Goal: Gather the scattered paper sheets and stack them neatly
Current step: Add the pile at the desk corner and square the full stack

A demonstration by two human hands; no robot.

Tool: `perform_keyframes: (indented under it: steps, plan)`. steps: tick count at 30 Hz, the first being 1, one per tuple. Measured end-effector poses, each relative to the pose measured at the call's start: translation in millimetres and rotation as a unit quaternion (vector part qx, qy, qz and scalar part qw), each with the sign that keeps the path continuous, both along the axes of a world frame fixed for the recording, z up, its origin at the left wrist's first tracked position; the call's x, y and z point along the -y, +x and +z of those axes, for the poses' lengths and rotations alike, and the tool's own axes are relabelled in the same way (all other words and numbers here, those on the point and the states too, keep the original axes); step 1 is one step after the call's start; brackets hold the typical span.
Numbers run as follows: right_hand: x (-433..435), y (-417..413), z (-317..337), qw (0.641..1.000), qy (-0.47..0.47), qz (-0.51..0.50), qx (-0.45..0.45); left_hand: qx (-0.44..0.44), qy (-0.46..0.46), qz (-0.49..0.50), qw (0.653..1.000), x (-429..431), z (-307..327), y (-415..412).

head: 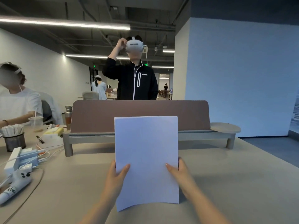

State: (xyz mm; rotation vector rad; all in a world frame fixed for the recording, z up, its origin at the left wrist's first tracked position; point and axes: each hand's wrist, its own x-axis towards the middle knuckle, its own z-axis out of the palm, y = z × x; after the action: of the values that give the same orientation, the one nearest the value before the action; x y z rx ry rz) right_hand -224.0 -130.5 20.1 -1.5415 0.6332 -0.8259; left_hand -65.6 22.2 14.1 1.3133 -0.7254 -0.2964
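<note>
A stack of white paper sheets (146,151) stands upright in front of me, held over the beige table (226,183), edges lined up. Its bottom edge bows slightly near the tabletop; whether it touches the table I cannot tell. My left hand (117,177) grips the stack's left edge, thumb across the front face. My right hand (178,172) grips the right edge the same way, thumb on the front, fingers behind the sheets.
A brown desk divider (97,117) on a grey shelf runs across the table behind the paper. At the left lie chargers and cables (24,159), a white controller (17,183), a pen cup (14,141). Two people are nearby: one seated left, one standing beyond the divider.
</note>
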Motion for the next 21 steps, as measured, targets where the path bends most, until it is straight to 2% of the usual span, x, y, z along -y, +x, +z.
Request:
perform_keyframes:
  steps: [2, 5, 9, 13, 19, 21]
  plan:
    - [-9.3, 7.3, -0.7, 0.998, -0.018, -0.059, 0.013, 0.002, -0.006, 0.026, 1.0, 5.2, -4.0, 0.7]
    - [-12.8, 8.7, 18.0, 0.995, -0.046, -0.077, 0.033, 0.03, -0.011, 0.032, 0.999, 5.3, 10.4, 4.6]
    - [-12.1, 5.0, 21.0, 0.997, -0.041, -0.059, 0.03, 0.037, -0.018, 0.009, 0.999, -0.2, 9.5, 4.0]
    - [-18.0, 4.2, -5.3, 0.999, -0.022, -0.037, -0.002, -0.006, 0.017, -0.005, 1.0, -1.4, -17.0, -7.7]
    - [-10.2, 3.7, 5.5, 0.999, -0.021, -0.038, 0.01, 0.011, 0.018, 0.003, 1.0, 2.0, -1.5, -6.7]
    - [-9.5, 1.1, -3.8, 0.999, -0.023, -0.023, -0.015, 0.005, 0.027, -0.006, 1.0, -0.1, -9.5, -6.9]
